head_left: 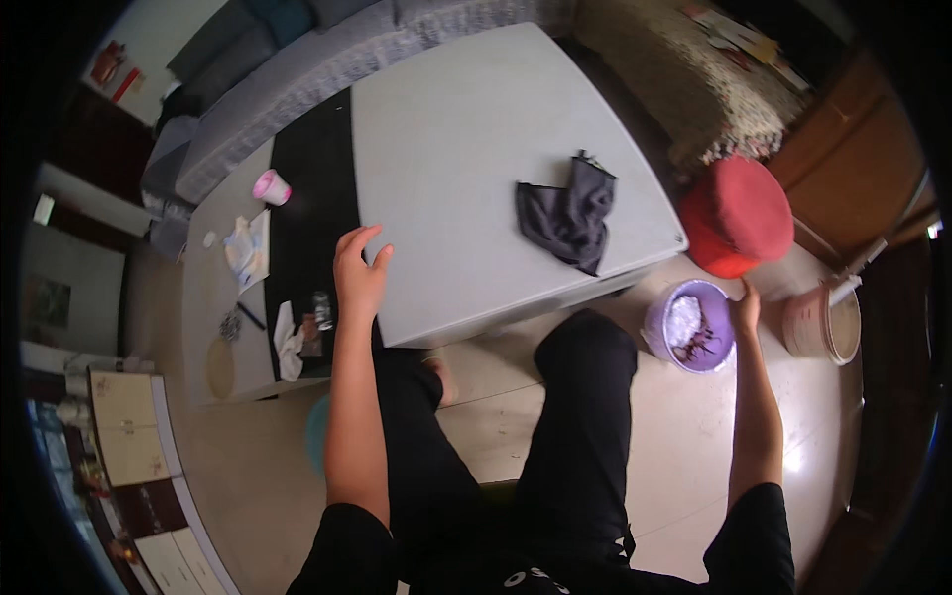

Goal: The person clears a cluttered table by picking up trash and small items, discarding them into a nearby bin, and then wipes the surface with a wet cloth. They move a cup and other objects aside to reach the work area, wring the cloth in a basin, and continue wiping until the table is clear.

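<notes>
My left hand point(357, 276) hovers over the near edge of the grey table, holding nothing, its fingers spread and slightly curled. Out to the right, my right hand point(747, 305) grips the rim of a purple waste bin point(718, 305) beside the table. Crumpled clear plastic and dark reddish scraps lie inside that bin. A dark grey cloth point(573, 216) rests folded and rumpled on the right part of the table point(446, 169). Closest to my left hand are a crumpled white tissue point(289, 342) and a small clear container point(322, 310) on the dark strip.
Farther left on the table are a pink and white cup point(271, 187) and a printed packet point(248, 248). A red round stool point(739, 216) stands past the purple bin, with a pale pink bucket point(821, 322) to its right. A grey sofa point(297, 74) lines the far side.
</notes>
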The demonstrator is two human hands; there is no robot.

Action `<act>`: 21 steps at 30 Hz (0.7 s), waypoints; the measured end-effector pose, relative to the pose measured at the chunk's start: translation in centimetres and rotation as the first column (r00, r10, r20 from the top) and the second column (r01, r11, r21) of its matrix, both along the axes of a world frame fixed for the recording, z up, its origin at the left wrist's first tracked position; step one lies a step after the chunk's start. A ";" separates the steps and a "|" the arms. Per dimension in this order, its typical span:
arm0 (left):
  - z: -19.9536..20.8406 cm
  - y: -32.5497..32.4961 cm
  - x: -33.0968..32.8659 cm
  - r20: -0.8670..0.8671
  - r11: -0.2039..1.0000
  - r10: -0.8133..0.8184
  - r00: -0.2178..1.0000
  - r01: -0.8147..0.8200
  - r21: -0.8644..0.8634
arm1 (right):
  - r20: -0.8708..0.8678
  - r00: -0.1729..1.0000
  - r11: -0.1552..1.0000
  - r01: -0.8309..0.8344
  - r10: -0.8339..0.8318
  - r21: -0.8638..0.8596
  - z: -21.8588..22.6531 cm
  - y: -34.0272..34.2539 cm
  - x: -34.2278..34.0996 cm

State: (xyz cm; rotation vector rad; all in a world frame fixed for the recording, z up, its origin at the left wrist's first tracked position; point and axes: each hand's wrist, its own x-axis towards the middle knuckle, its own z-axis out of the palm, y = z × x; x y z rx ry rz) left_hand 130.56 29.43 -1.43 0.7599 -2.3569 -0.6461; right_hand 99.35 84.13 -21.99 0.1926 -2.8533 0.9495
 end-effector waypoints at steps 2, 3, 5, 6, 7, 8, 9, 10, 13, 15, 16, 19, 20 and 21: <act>-1.1 -1.7 2.3 -0.001 0.992 0.127 0.992 -0.127 0.008 | -0.149 0.989 0.999 -0.025 0.019 -0.040 6.8 -7.3 1.5; -1.5 -2.2 3.0 -0.035 0.984 0.172 0.985 -0.170 0.049 | -0.242 0.962 0.973 -0.168 0.126 -0.161 10.1 -11.1 2.4; -2.2 -2.2 4.2 -0.142 0.966 0.243 0.960 -0.226 0.126 | -0.277 0.894 0.893 -0.410 0.353 -0.187 14.2 -18.5 4.2; -3.0 -2.0 4.8 -0.188 0.971 0.227 0.956 -0.207 0.117 | -0.327 0.795 0.831 -0.554 0.511 -0.048 16.2 -22.1 6.1; -3.8 -1.7 4.8 -0.248 0.978 0.199 0.948 -0.176 0.112 | -0.346 0.711 0.775 -0.627 0.612 0.083 15.7 -24.4 6.5; -4.2 -1.5 5.3 -0.294 0.982 0.184 0.938 -0.163 0.093 | -0.180 0.696 0.719 -0.664 0.695 0.208 16.5 -27.5 8.0; -4.2 -0.9 5.4 -0.314 0.987 0.162 0.936 -0.158 0.038 | -0.043 0.713 0.700 -0.674 0.700 0.235 16.5 -29.9 8.9; -4.2 -0.6 5.1 -0.343 0.992 0.122 0.931 -0.130 0.002 | 0.030 0.747 0.706 -0.640 0.664 0.302 15.1 -31.5 8.4; -4.8 -0.9 5.0 -0.412 0.994 0.091 0.907 -0.060 0.087 | -0.029 0.821 0.721 -0.483 0.570 0.497 13.0 -34.8 8.6; -4.6 -1.5 5.6 -0.427 0.977 0.167 0.889 -0.090 0.194 | -0.062 0.800 0.747 -0.526 0.597 0.406 12.8 -36.6 9.2; -4.4 -1.9 5.7 -0.437 0.968 0.196 0.878 -0.103 0.227 | -0.079 0.789 0.756 -0.547 0.609 0.360 12.7 -37.5 9.4; -4.1 -2.4 5.1 -0.472 0.958 0.210 0.856 -0.083 0.275 | 0.030 0.702 0.690 -0.705 0.711 0.164 13.7 -41.5 10.5; -4.2 -2.8 4.9 -0.463 0.956 0.211 0.861 -0.084 0.280 | 0.087 0.627 0.617 -0.778 0.774 0.117 13.8 -43.3 11.0; -4.4 -3.1 4.7 -0.448 0.954 0.212 0.869 -0.084 0.289 | 0.127 0.557 0.566 -0.823 0.821 -0.043 14.4 -45.3 12.1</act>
